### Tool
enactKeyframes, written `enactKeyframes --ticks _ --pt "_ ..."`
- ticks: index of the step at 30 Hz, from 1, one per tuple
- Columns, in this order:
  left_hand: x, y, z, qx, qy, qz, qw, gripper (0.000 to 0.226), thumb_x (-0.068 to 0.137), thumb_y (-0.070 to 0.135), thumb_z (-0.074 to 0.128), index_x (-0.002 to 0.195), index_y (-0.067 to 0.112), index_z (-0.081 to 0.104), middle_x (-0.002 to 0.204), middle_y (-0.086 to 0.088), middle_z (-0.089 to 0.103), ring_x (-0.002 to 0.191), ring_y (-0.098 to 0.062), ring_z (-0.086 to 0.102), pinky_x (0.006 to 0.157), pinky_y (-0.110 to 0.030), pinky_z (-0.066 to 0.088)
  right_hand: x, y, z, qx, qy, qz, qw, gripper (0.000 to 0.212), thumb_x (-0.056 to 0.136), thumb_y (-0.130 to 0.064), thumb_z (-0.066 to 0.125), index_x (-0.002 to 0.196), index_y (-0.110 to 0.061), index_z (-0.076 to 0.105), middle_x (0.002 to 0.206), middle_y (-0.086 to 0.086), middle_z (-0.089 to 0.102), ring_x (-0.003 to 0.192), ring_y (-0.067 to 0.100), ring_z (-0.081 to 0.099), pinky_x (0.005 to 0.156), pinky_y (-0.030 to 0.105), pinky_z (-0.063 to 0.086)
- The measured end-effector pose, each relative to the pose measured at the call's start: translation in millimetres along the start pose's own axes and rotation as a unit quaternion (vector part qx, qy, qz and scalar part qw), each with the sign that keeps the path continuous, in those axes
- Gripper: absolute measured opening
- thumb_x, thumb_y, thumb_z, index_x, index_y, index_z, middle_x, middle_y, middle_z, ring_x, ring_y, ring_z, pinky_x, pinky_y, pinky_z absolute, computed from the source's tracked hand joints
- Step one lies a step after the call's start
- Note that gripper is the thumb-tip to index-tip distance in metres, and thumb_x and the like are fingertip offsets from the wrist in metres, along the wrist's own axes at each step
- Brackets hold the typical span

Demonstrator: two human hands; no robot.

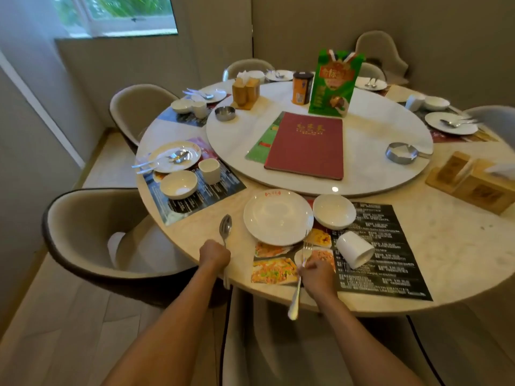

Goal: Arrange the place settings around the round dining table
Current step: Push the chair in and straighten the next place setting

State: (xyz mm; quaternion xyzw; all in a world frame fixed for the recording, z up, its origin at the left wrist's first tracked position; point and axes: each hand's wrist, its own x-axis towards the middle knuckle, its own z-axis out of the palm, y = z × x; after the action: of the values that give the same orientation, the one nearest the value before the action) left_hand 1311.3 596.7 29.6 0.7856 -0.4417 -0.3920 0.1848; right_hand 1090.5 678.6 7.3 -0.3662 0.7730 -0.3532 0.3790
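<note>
A shiny metal spoon (225, 229) is gripped by its handle in the closed left hand (215, 254), with the bowl pointing away from the person over the bare marble-look round table (459, 246), just left of the large white round plate (278, 216). A silver metal fork (300, 274) is clasped in the closed right hand (316, 271); its tines are raised toward the near rim of the plate, and its handle hangs out past the table edge. The plate is set partly on a dark printed paper placemat with food photographs (384, 263), and a small white round bowl (333, 210) is seen just beside the plate on its right. A white cylindrical cup (355, 252) lies tipped on its side on the placemat, near the fork.

To the left, a second setting is laid on another dark placemat (211, 190): a white plate with cutlery resting across it (175, 156), a white bowl (178, 184) and an upright white cup (209, 170). Further settings are seen around the far rim, with grey upholstered chairs (83, 232) drawn up to the table.

On the white round turntable (370, 151) in the middle, a dark red menu book (306, 144), a green standing card (334, 83), an orange cylindrical canister (302, 87) and two metal ashtrays (401, 153) are placed
</note>
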Motion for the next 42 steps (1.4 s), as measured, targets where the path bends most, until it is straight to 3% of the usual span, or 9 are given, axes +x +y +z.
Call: enactKeyframes --ticks 3,9,14,17,24,28,30,34,42 --pt "-12.2 -7.8 5.0 -0.106 0.009 0.006 0.994 0.021 0.087 0.005 0.056 0.067 0.009 0.061 0.072 -0.007 0.059 0.069 -0.019 0.056 0.062 -0.028 0.043 -3.1 6.3 -9.0 0.020 -0.035 -0.045 0.998 0.009 0.086 -0.009 0.066 0.078 -0.005 0.066 0.076 0.005 0.068 0.074 0.020 0.063 0.060 0.026 0.045" --pt "-41.9 21.4 21.8 -0.154 0.035 0.068 0.985 0.008 0.087 0.013 0.066 0.078 0.014 0.067 0.082 -0.004 0.068 0.083 -0.022 0.064 0.070 -0.032 0.052 -1.8 14.3 -17.5 0.032 -0.064 -0.049 0.996 0.009 0.089 0.000 0.058 0.091 -0.005 0.066 0.089 0.007 0.069 0.078 0.012 0.065 0.057 0.014 0.043" --pt "-43.8 59.4 39.8 -0.108 0.002 0.093 0.990 0.009 0.085 0.009 0.067 0.080 0.007 0.074 0.081 -0.005 0.068 0.079 -0.018 0.063 0.068 -0.027 0.049 -7.4 14.8 -20.6 0.037 -0.078 -0.062 0.994 0.008 0.087 -0.008 0.064 0.093 -0.011 0.067 0.093 0.004 0.068 0.088 0.018 0.064 0.070 0.026 0.049" --pt "-36.5 75.3 52.6 -0.068 -0.018 0.102 0.992 0.010 0.085 0.009 0.068 0.088 0.003 0.075 0.090 -0.009 0.070 0.089 -0.020 0.065 0.077 -0.029 0.052 -13.3 15.2 -24.2 0.039 -0.081 -0.058 0.994 0.008 0.088 -0.009 0.064 0.090 -0.016 0.067 0.089 -0.002 0.068 0.086 0.015 0.065 0.068 0.024 0.050" --pt "-13.9 90.3 76.9 0.017 -0.026 0.079 0.996 0.025 0.079 0.010 0.072 0.102 0.003 0.067 0.102 -0.013 0.067 0.094 -0.025 0.065 0.075 -0.031 0.055 -7.7 4.9 -33.5 0.041 -0.048 -0.062 0.996 0.018 0.089 -0.003 0.058 0.090 -0.021 0.060 0.092 -0.004 0.063 0.086 0.010 0.061 0.069 0.021 0.049" --pt "-10.1 93.7 81.9 0.029 -0.035 0.080 0.996 0.024 0.081 0.010 0.069 0.104 0.004 0.066 0.102 -0.012 0.067 0.092 -0.022 0.064 0.073 -0.028 0.055 9.6 -11.2 -34.0 0.036 -0.050 -0.068 0.996 0.022 0.088 -0.004 0.060 0.092 -0.026 0.058 0.091 0.003 0.069 0.087 0.016 0.067 0.080 0.039 0.057" --pt "-10.7 94.6 83.3 0.043 -0.044 0.093 0.994 0.025 0.083 0.009 0.065 0.107 0.004 0.064 0.105 -0.012 0.066 0.094 -0.022 0.063 0.070 -0.025 0.049 21.4 -23.0 -32.9 0.028 -0.053 -0.058 0.996 0.023 0.089 -0.003 0.057 0.096 -0.025 0.055 0.084 0.008 0.069 0.079 0.020 0.068 0.075 0.042 0.059" --pt "-7.6 90.9 87.9 0.067 -0.047 0.127 0.989 0.028 0.084 0.003 0.060 0.112 0.002 0.060 0.110 -0.015 0.063 0.101 -0.029 0.062 0.071 -0.028 0.047 47.4 -46.2 -23.9 -0.044 -0.057 -0.072 0.995 0.019 0.089 -0.006 0.059 0.103 -0.018 0.054 0.088 0.010 0.065 0.074 0.017 0.063 0.054 0.025 0.047" --pt "4.7 84.7 86.9 0.083 -0.057 0.170 0.980 0.020 0.087 0.004 0.057 0.106 0.002 0.061 0.105 -0.014 0.064 0.084 -0.021 0.059 0.051 -0.018 0.034 77.9 -67.0 16.6 -0.166 -0.035 -0.074 0.983 0.023 0.085 -0.010 0.065 0.107 -0.015 0.057 0.109 0.007 0.064 0.095 0.021 0.063 0.072 0.027 0.047"
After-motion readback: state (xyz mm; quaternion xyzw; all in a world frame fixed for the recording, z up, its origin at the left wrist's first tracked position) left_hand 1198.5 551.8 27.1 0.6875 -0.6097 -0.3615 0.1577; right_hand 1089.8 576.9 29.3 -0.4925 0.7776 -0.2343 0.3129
